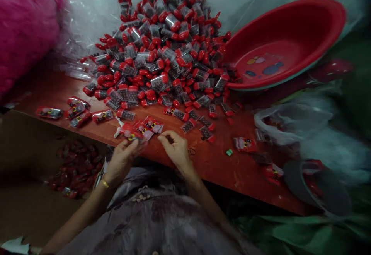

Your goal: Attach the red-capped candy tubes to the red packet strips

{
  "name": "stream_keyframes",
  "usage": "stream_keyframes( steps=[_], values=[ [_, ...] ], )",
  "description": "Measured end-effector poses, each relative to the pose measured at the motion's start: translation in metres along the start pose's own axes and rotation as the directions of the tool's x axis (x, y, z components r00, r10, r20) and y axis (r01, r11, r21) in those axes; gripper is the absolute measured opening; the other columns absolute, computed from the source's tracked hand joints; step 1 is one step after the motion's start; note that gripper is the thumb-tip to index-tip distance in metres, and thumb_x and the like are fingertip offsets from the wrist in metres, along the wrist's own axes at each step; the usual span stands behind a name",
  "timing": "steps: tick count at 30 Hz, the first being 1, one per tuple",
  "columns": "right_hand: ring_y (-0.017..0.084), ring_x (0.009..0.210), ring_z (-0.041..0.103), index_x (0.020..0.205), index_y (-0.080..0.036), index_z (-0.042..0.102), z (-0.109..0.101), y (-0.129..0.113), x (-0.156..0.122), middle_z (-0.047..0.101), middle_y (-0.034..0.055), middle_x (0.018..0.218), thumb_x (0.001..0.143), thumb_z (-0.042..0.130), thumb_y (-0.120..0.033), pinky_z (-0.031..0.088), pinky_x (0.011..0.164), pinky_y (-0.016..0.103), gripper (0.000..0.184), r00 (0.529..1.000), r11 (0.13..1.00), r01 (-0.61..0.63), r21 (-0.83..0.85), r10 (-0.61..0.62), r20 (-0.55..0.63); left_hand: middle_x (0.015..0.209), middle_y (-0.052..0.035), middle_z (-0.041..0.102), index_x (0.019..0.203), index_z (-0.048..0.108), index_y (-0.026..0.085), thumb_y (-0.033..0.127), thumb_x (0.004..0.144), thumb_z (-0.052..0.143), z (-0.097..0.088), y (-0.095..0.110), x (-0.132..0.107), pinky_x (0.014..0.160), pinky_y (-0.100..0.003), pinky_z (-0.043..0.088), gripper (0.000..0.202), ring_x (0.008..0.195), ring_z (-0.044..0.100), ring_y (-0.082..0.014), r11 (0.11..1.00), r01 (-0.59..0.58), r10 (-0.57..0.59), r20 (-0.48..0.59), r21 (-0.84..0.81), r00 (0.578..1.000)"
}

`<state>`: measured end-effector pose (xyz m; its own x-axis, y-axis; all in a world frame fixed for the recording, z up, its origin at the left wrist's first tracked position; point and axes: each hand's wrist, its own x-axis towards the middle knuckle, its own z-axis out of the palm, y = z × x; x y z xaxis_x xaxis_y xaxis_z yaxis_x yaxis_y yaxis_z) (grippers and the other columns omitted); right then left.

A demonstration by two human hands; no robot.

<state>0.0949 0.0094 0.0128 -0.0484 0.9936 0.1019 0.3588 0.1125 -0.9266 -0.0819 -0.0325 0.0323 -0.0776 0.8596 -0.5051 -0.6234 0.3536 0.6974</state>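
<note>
My left hand (123, 158) is closed on a red printed packet (130, 133), slightly blurred, just over the front edge of the table. Beside it my right hand (177, 149) is curled, thumb and fingers drawn together; whether anything is between them is hidden. Red and pink printed cards (150, 126) lie overlapped on the wood just beyond both hands. Behind them rises a large heap of small clear tubes with red caps and dark contents (162, 61). A few such tubes (188, 125) lie loose to the right of the cards.
Finished-looking red packets (78, 110) lie at the left of the table (214, 162). A red basin (290, 42) leans at the back right. Nearer are a plastic bag (292, 119) and a grey container (321, 185). Many red packets (77, 166) lie below, left.
</note>
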Motion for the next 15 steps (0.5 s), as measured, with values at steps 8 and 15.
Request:
stream_keyframes(
  steps=[8, 15],
  values=[
    [0.030, 0.127, 0.037, 0.123, -0.024, 0.058, -0.008, 0.023, 0.032, 0.045, 0.0118, 0.139, 0.090, 0.048, -0.030, 0.035, 0.100, 0.050, 0.035, 0.918, 0.629, 0.390, -0.673, -0.319, 0.234, 0.093, -0.0048, 0.071, 0.088, 0.063, 0.017, 0.027, 0.092, 0.036, -0.106, 0.030, -0.015, 0.070, -0.028, 0.056, 0.030, 0.088, 0.067, -0.0158, 0.966, -0.081, -0.073, -0.560, -0.245, 0.825],
    [0.030, 0.129, 0.037, 0.108, -0.027, 0.067, 0.021, 0.032, 0.039, 0.059, 0.0053, 0.128, 0.090, 0.051, -0.028, 0.029, 0.102, 0.054, 0.025, 0.943, 0.669, 0.332, -0.665, -0.216, 0.253, 0.080, 0.0044, 0.072, 0.082, 0.067, 0.025, 0.023, 0.081, 0.058, -0.049, 0.001, -0.018, 0.078, -0.025, 0.051, 0.010, 0.077, 0.066, -0.0142, 0.942, -0.263, 0.324, -0.363, 0.209, 0.874]
  ],
)
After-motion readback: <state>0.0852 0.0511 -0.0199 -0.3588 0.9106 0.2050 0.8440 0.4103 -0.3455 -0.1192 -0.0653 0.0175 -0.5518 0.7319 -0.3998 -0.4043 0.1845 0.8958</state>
